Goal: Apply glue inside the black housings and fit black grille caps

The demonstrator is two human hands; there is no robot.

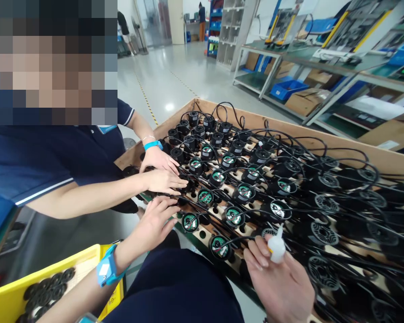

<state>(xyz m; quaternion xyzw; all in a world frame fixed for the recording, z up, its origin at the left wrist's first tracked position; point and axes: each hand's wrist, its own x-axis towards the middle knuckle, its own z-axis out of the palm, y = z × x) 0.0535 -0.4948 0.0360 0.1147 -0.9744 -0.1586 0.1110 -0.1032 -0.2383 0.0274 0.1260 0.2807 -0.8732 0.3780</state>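
Note:
My right hand (283,282) grips a small white squeeze bottle (277,249) with a narrow pointed nozzle, tilted upward over the near edge of the crate. My left hand (159,224), a blue strap (107,268) at its wrist, reaches over the left edge with fingers stretched out and nothing visible in them. Close to those fingertips stands a round black motor housing (190,222) showing a green circuit board. Another open housing (220,247) sits between my hands. Several more, with green boards and black cables, stand in rows on a perforated wooden board (202,234).
At the left a co-worker's hands (166,181) bend over the housings, close to my left hand. A yellow bin (47,276) of black rings is at the lower left. The crate's wooden wall (299,134) runs along the back, with workbenches (299,60) behind.

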